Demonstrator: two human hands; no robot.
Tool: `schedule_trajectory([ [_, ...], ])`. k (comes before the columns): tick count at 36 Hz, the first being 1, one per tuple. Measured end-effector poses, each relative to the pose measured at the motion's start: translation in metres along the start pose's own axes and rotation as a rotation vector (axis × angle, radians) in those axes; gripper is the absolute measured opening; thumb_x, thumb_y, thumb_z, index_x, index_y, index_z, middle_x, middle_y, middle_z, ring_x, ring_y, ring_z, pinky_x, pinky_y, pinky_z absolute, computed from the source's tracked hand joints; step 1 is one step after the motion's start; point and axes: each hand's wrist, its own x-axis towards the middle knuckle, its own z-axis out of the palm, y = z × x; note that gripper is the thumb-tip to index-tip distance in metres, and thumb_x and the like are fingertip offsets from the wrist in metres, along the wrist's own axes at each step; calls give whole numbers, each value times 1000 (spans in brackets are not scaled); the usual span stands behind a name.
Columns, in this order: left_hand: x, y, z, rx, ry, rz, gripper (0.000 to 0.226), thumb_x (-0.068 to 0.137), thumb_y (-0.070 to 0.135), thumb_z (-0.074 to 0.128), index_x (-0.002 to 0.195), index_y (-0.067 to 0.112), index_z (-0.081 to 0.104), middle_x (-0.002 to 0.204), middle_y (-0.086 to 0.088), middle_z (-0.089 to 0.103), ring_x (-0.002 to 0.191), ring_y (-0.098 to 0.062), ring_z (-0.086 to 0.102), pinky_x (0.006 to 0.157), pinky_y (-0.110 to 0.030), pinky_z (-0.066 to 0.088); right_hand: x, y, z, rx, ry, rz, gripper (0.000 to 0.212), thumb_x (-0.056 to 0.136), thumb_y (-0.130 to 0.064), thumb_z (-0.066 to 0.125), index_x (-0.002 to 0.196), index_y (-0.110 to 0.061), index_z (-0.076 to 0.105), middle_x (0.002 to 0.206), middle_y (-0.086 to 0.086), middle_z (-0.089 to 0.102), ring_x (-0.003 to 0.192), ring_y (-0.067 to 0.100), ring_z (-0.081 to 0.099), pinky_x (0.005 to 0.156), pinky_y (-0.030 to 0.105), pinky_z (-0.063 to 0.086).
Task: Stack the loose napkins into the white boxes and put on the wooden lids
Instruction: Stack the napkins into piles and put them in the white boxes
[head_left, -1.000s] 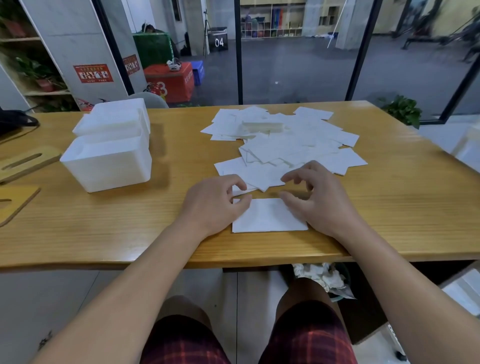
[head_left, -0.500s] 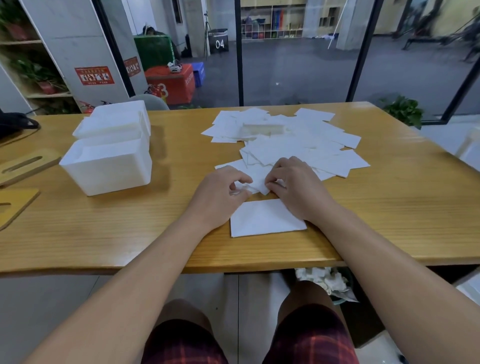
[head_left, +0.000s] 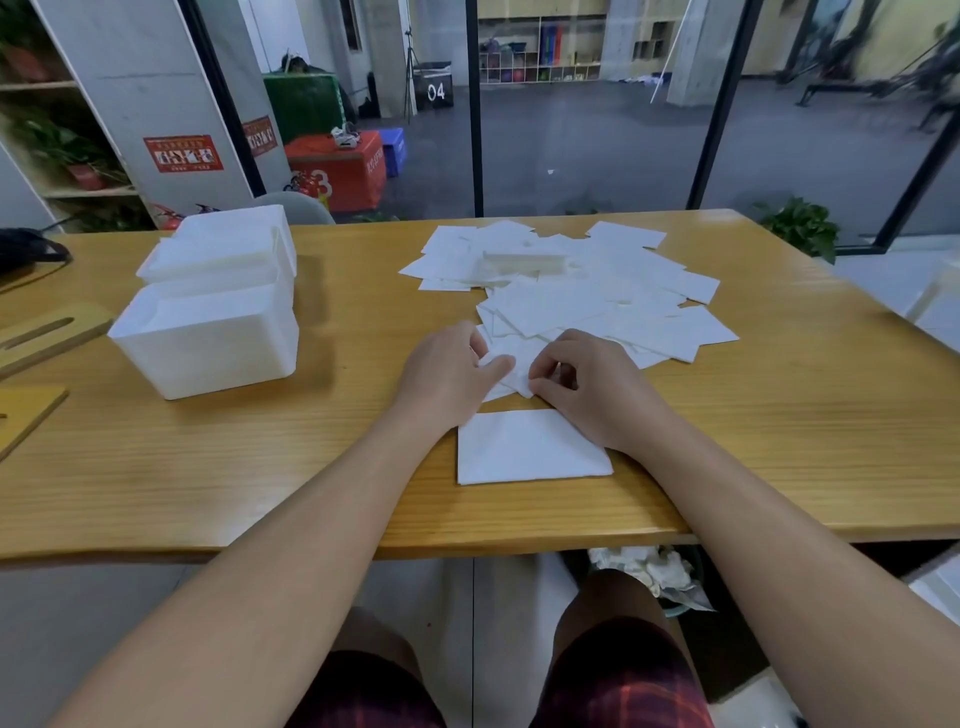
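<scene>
- Where the loose napkins (head_left: 582, 296) spread across the tabletop (head_left: 779, 415), both hands pinch 1 napkin (head_left: 511, 371) at the pile's near edge: left hand (head_left: 447, 376) with thumb on top, right hand (head_left: 597, 387) with fingers curled.
- Just nearer than both grips lies a flat napkin (head_left: 530, 447).
- Left of the left grip, well apart, stand 2 white boxes (head_left: 208, 332); farther left lie wooden lids (head_left: 49, 332).

Loose white napkins (head_left: 597, 301) scattered mid-table, white boxes (head_left: 208, 343) left, wooden lids (head_left: 47, 335) far left

Bare table (head_left: 779, 441) right of napkin pile (head_left: 597, 306); white boxes (head_left: 208, 322) block left.
</scene>
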Motion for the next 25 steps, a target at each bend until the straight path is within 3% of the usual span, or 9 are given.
schedule_trajectory([
  [3, 2, -2, 1, -70, 3, -8, 24, 100, 46, 72, 94, 24, 64, 79, 7, 66, 80, -15, 62, 67, -34, 48, 0, 0, 1, 3, 5, 2, 10, 97, -27, 78, 89, -32, 74, 97, -14, 64, 82, 4, 62, 76, 25, 52],
  [6, 2, -4, 3, -94, 16, 15, 19, 103, 39, 70, 91, 25, 64, 77, 5, 65, 87, -18, 61, 93, -28, 42, 0, -1, 0, 3, 14, -3, 10, 97, -28, 79, 88, -31, 74, 97, -14, 64, 81, 4, 62, 74, 24, 52],
  [7, 2, -4, 3, -94, 31, 21, 18, 103, 38, 68, 92, 25, 64, 82, 5, 65, 92, -19, 59, 95, -27, 38, -1, -1, 0, 1, 16, -4, 11, 97, -29, 79, 88, -31, 74, 97, -14, 64, 80, 4, 62, 74, 24, 51],
  [9, 0, -2, 0, -127, 69, 32, 17, 105, 36, 65, 92, 25, 62, 93, 7, 63, 99, -18, 55, 86, -28, 39, -1, -1, 0, -5, 28, -8, 11, 97, -31, 79, 88, -31, 74, 97, -14, 63, 80, 5, 62, 73, 23, 50],
  [13, -5, -4, -14, -297, 178, 45, 13, 107, 29, 62, 98, 20, 60, 95, 8, 63, 90, -6, 59, 70, -21, 41, -2, -2, -3, 17, 105, -9, 9, 99, -31, 77, 90, -29, 74, 97, -14, 62, 83, 7, 61, 71, 17, 45],
  [16, -11, -10, -25, -410, 260, 48, 4, 108, 22, 62, 104, 23, 62, 97, 13, 67, 92, 0, 64, 71, -23, 50, -3, 0, -5, 60, 176, 6, 6, 100, -34, 75, 103, -29, 74, 105, -16, 62, 88, 7, 62, 75, 18, 48],
  [20, -20, -11, -37, -577, 232, 100, 17, 107, 12, 64, 116, 24, 70, 117, 14, 75, 116, 0, 68, 93, -25, 58, -7, 5, -9, 109, 233, 43, 35, 100, -43, 73, 132, -29, 67, 126, -15, 59, 106, 3, 62, 88, 29, 55],
  [25, -29, -7, -43, -924, 23, 111, 26, 107, 3, 65, 128, 14, 74, 128, -5, 77, 123, -24, 71, 101, -41, 58, -14, -2, -17, 281, 106, 78, 64, 102, -61, 63, 160, -41, 41, 155, -26, 48, 138, -5, 48, 107, 25, 44],
])
